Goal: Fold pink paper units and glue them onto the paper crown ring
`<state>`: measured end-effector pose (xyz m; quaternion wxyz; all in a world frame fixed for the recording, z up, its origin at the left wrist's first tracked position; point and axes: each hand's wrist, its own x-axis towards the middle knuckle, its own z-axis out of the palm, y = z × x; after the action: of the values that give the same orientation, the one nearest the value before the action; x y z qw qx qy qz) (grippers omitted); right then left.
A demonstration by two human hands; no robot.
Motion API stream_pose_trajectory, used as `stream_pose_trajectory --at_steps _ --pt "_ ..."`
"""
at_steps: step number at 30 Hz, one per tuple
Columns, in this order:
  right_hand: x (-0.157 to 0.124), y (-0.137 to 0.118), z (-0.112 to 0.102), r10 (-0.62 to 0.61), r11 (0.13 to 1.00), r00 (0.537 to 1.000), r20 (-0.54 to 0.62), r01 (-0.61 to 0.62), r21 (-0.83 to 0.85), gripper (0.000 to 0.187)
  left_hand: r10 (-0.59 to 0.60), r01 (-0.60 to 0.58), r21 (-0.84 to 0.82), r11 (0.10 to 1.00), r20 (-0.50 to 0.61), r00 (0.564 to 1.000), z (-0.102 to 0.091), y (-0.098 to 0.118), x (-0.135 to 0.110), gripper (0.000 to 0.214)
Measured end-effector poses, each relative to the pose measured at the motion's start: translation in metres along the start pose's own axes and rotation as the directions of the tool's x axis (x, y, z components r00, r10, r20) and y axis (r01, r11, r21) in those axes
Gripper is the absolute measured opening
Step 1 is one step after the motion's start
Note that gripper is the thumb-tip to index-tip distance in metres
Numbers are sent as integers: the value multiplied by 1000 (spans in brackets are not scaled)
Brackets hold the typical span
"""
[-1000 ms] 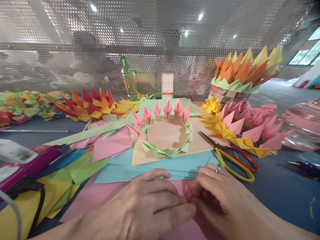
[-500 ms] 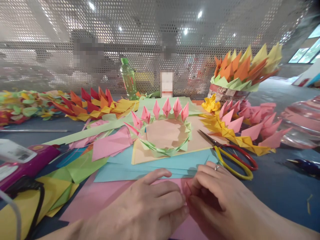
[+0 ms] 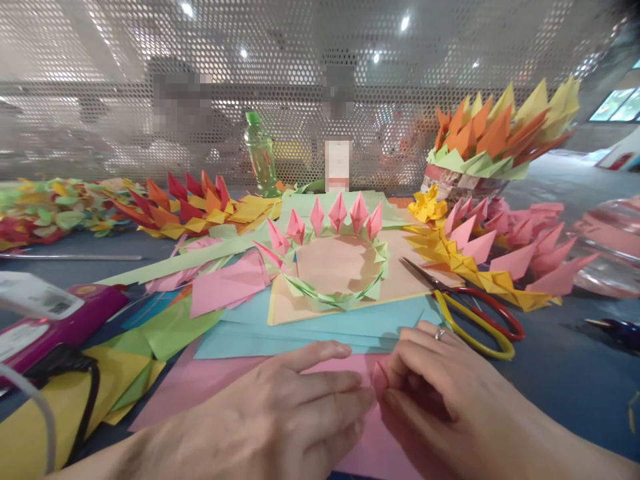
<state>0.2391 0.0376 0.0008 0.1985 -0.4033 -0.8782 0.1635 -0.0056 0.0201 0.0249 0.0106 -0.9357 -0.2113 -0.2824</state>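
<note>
My left hand (image 3: pixel 280 417) lies flat on a pink paper sheet (image 3: pixel 200 383) at the near edge of the table, fingers stretched toward the right. Close against it, my right hand (image 3: pixel 440 400), with a ring on one finger, has its fingers curled and pinches a small folded pink paper piece (image 3: pixel 380 380). Just beyond my hands lie light blue sheets (image 3: pixel 280 330) and a ring of green folded units topped with pink points (image 3: pixel 335 257) on a peach sheet.
Scissors with red and yellow handles (image 3: pixel 475 313) lie right of the ring. Folded paper crowns in orange, yellow and pink (image 3: pixel 500 140) fill the right side, more (image 3: pixel 190 203) at left. A green bottle (image 3: pixel 260 157) stands before a perforated screen. A magenta device (image 3: pixel 55 323) sits at left.
My hands have stayed close together over the pink sheet, with small finger shifts around the folded piece. The view moved slightly.
</note>
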Motion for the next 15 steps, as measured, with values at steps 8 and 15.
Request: stream_pose_trajectory --at_steps 8,15 --pt "-3 2 2 -53 999 997 -48 52 -14 23 79 -19 -224 974 264 961 -1 -24 0 28" --pt "-4 2 1 -1 999 1000 -31 3 54 20 73 -19 -177 984 302 951 4 -13 5 26"
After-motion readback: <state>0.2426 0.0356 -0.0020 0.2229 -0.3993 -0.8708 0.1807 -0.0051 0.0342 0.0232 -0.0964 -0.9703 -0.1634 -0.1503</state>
